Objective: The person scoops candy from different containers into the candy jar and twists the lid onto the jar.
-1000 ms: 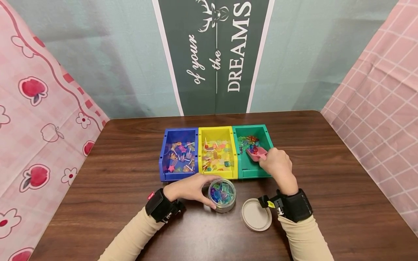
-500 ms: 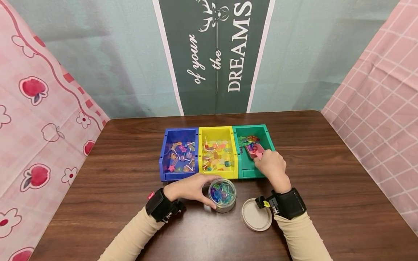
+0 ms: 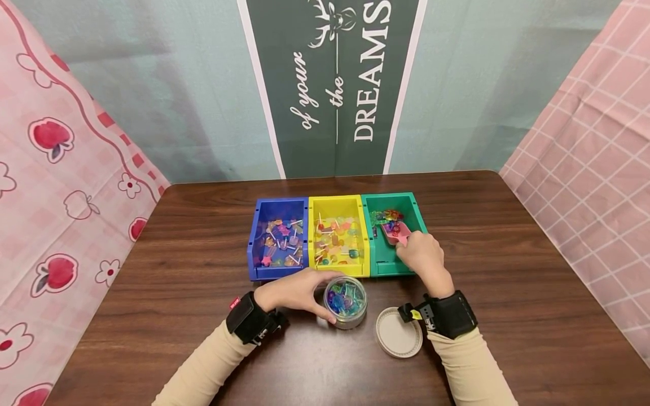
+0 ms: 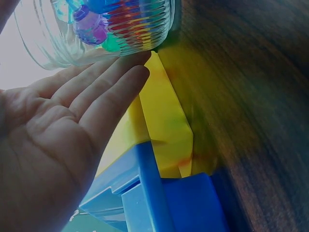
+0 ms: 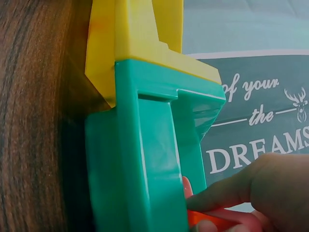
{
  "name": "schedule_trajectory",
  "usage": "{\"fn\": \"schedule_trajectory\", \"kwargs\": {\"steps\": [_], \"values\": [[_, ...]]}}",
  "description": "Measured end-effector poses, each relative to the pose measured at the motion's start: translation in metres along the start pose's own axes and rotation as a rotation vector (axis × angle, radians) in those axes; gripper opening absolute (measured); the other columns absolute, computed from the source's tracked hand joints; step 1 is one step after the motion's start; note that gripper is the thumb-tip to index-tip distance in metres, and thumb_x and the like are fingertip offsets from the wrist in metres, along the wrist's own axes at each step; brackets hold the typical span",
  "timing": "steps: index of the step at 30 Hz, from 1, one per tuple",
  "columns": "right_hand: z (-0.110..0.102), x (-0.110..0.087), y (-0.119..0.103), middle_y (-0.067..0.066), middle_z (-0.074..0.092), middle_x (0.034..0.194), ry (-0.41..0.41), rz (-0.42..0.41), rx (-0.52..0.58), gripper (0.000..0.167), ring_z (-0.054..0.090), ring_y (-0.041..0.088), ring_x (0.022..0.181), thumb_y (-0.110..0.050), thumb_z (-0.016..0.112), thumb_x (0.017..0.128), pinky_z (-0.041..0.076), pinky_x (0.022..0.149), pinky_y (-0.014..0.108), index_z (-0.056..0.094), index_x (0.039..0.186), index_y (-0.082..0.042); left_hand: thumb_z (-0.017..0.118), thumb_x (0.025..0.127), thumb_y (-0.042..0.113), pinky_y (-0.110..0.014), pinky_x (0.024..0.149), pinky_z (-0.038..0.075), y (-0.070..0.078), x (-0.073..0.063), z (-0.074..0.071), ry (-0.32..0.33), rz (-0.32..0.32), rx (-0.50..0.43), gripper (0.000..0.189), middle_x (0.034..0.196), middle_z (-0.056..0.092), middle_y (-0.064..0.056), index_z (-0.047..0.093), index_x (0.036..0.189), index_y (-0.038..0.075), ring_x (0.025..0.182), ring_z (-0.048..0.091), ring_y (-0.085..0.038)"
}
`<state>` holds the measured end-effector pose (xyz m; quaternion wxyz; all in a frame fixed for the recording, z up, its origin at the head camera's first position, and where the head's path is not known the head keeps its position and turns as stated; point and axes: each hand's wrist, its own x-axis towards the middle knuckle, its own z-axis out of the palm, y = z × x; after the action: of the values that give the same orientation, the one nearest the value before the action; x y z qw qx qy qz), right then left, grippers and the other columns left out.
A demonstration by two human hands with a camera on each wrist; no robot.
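Observation:
My left hand (image 3: pixel 297 290) holds a clear jar (image 3: pixel 346 320) on the table, thumb on the near side and fairly straight fingers along the far side. Inside the jar are blue, green and purple translucent pieces; in the left wrist view the jar (image 4: pixel 145 29) also shows red ones. The right hand (image 3: pixel 422 254) grips a pink scoop (image 3: pixel 402 235) by its handle, low inside the green bin (image 3: pixel 385 200). Red and purple pieces (image 3: pixel 392 227) sit in the scoop's bowl. In the right wrist view the green bin's front wall (image 5: pixel 161 145) hides most of the scoop.
A yellow bin (image 3: pixel 335 204) and a blue bin (image 3: pixel 282 208) adjoin the green one, each holding small candy-like pieces. A round beige lid (image 3: pixel 398 334) lies right of the jar. Several colourful pieces (image 3: pixel 380 217) lie at the green bin's back left.
The right hand has moved slightly left with the scoop, whose bowl now lies against the pieces in the green bin. The left hand and jar have stayed put.

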<state>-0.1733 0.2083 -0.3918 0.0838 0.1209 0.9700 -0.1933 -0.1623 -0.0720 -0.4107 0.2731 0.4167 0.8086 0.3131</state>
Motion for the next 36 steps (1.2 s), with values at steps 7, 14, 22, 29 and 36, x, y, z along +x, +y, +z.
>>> {"fn": "schedule_trajectory", "kwargs": {"steps": [7, 14, 22, 29, 36], "values": [[-0.005, -0.004, -0.001, 0.009, 0.052, 0.059, -0.004, 0.007, 0.009, 0.041, 0.051, 0.023, 0.058, -0.028, 0.05, 0.096, 0.038, 0.048, 0.029, 0.055, 0.063, -0.004, 0.08, 0.077, 0.037, -0.029, 0.11, 0.044, 0.0, 0.0, -0.001, 0.001, 0.014, 0.011, 0.079, 0.136, 0.058, -0.001, 0.044, 0.143, 0.012, 0.123, 0.055, -0.011], [-0.01, -0.01, 0.001, 0.008, 0.055, 0.053, 0.047, -0.009, 0.067, 0.04, 0.05, 0.02, 0.053, -0.03, 0.055, 0.096, 0.036, 0.047, 0.027, 0.058, 0.067, -0.002, 0.079, 0.078, 0.039, -0.031, 0.109, 0.044, 0.0, -0.001, 0.0, 0.004, 0.019, 0.024, 0.079, 0.137, 0.058, -0.002, 0.043, 0.143, 0.011, 0.123, 0.055, -0.012], [-0.013, -0.013, 0.002, 0.012, 0.059, 0.061, 0.071, -0.044, 0.104, 0.037, 0.05, 0.018, 0.052, -0.03, 0.055, 0.096, 0.035, 0.047, 0.025, 0.065, 0.1, 0.006, 0.08, 0.077, 0.038, -0.03, 0.109, 0.044, -0.001, -0.001, -0.001, 0.001, 0.006, 0.016, 0.08, 0.136, 0.058, 0.0, 0.044, 0.143, 0.013, 0.123, 0.055, -0.01], [-0.019, -0.015, 0.003, 0.016, 0.061, 0.068, 0.076, -0.061, 0.112, 0.042, 0.051, 0.017, 0.052, -0.028, 0.055, 0.096, 0.036, 0.045, 0.023, 0.063, 0.113, 0.009, 0.08, 0.077, 0.037, -0.03, 0.109, 0.045, 0.0, -0.001, -0.001, -0.002, 0.014, 0.01, 0.079, 0.136, 0.058, -0.001, 0.044, 0.143, 0.012, 0.122, 0.056, -0.011], [-0.021, -0.016, 0.004, 0.018, 0.063, 0.072, 0.071, -0.08, 0.116, 0.044, 0.054, 0.016, 0.051, -0.029, 0.055, 0.097, 0.038, 0.045, 0.023, 0.061, 0.118, 0.009, 0.08, 0.077, 0.037, -0.029, 0.109, 0.044, 0.0, 0.0, -0.001, -0.004, 0.005, 0.004, 0.079, 0.136, 0.059, 0.0, 0.044, 0.143, 0.013, 0.122, 0.055, -0.01]]}}
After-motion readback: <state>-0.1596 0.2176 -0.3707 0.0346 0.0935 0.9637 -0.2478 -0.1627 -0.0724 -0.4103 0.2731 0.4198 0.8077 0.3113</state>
